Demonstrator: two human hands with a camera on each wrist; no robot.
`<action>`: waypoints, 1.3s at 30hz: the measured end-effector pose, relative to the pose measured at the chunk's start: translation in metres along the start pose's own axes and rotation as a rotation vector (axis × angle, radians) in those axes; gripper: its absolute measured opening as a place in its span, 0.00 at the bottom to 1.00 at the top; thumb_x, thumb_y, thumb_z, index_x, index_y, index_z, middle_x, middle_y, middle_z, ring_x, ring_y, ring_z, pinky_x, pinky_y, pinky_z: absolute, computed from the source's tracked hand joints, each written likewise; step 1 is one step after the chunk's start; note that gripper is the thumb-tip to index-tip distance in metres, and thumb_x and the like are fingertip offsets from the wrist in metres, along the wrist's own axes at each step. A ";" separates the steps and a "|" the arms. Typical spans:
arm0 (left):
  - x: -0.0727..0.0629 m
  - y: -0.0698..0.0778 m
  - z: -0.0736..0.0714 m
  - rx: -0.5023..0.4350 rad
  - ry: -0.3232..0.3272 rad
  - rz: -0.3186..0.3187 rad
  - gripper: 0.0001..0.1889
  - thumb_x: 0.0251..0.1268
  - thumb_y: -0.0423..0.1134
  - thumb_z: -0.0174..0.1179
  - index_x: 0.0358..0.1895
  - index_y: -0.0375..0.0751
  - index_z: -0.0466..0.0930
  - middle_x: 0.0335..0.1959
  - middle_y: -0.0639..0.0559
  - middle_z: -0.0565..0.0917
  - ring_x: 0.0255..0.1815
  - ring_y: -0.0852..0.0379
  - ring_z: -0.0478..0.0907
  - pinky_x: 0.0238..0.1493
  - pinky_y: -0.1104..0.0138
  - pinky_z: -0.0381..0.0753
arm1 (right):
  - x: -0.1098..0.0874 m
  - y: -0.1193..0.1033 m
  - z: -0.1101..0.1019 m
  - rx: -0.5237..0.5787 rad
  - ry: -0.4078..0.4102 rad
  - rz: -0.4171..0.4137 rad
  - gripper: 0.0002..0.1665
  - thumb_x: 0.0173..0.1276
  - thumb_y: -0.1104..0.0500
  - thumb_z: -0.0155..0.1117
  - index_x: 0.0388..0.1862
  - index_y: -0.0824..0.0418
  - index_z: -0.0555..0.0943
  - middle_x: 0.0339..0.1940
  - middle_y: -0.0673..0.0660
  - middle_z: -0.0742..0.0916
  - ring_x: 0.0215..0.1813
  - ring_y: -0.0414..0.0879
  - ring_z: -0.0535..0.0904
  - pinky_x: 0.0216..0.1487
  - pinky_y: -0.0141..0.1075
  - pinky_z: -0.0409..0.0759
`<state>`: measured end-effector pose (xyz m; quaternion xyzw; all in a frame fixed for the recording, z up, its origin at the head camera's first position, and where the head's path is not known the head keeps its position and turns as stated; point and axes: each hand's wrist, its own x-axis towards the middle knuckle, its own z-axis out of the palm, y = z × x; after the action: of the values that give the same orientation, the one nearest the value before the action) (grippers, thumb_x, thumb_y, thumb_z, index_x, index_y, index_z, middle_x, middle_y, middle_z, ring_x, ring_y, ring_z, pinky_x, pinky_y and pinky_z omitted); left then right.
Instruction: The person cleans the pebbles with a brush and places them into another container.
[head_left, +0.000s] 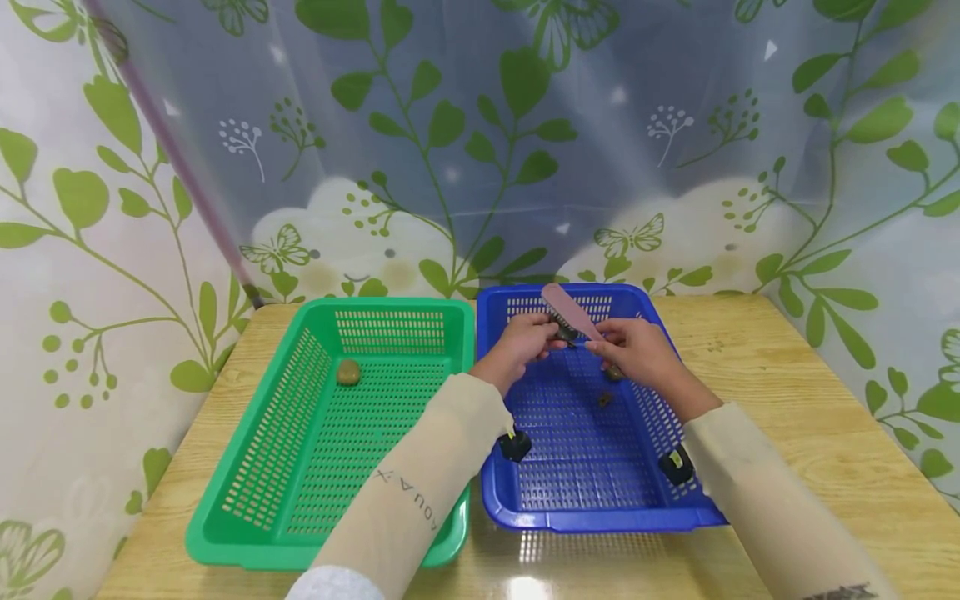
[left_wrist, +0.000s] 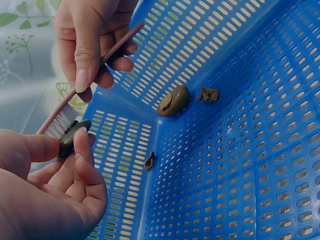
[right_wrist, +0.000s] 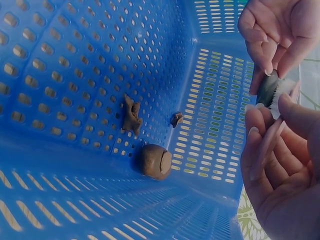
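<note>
Pinching a dark stone in fingertips toward twelve o'clock of the blue basket, the left hand holds it against a pink brush gripped by the right hand; hard scrubbing could knock it loose.

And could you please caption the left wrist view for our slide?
Left hand holding a dark, smooth stone against the bristles of a pink brush in the right hand.
</note>
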<state>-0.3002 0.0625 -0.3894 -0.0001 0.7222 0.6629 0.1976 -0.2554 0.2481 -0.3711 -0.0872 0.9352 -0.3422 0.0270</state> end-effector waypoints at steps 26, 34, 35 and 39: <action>0.002 -0.001 0.001 0.008 0.021 0.010 0.15 0.75 0.36 0.50 0.58 0.38 0.79 0.35 0.47 0.87 0.32 0.60 0.80 0.28 0.73 0.72 | 0.001 0.001 0.000 0.026 -0.005 -0.038 0.24 0.73 0.55 0.59 0.61 0.68 0.76 0.45 0.66 0.87 0.37 0.55 0.86 0.30 0.38 0.80; 0.003 -0.003 0.001 0.013 0.026 0.015 0.14 0.75 0.34 0.49 0.55 0.38 0.81 0.40 0.44 0.87 0.29 0.61 0.77 0.26 0.73 0.71 | 0.001 0.002 0.002 0.022 -0.033 -0.063 0.24 0.73 0.55 0.60 0.62 0.67 0.76 0.44 0.64 0.87 0.34 0.47 0.85 0.29 0.38 0.78; 0.003 -0.003 0.001 0.013 0.024 0.016 0.14 0.75 0.35 0.49 0.55 0.38 0.81 0.39 0.44 0.87 0.29 0.62 0.77 0.26 0.73 0.71 | 0.001 0.002 0.002 0.026 -0.033 -0.055 0.24 0.73 0.55 0.60 0.62 0.67 0.76 0.44 0.64 0.87 0.34 0.49 0.85 0.29 0.38 0.78; 0.003 -0.003 0.001 0.009 0.017 0.017 0.14 0.75 0.36 0.50 0.56 0.38 0.80 0.34 0.47 0.87 0.27 0.63 0.75 0.27 0.72 0.71 | 0.000 0.002 0.001 0.030 -0.029 -0.031 0.25 0.73 0.55 0.60 0.62 0.68 0.75 0.45 0.66 0.87 0.37 0.55 0.85 0.28 0.38 0.78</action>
<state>-0.3020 0.0636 -0.3931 0.0016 0.7268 0.6612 0.1858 -0.2557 0.2490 -0.3732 -0.1065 0.9279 -0.3554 0.0365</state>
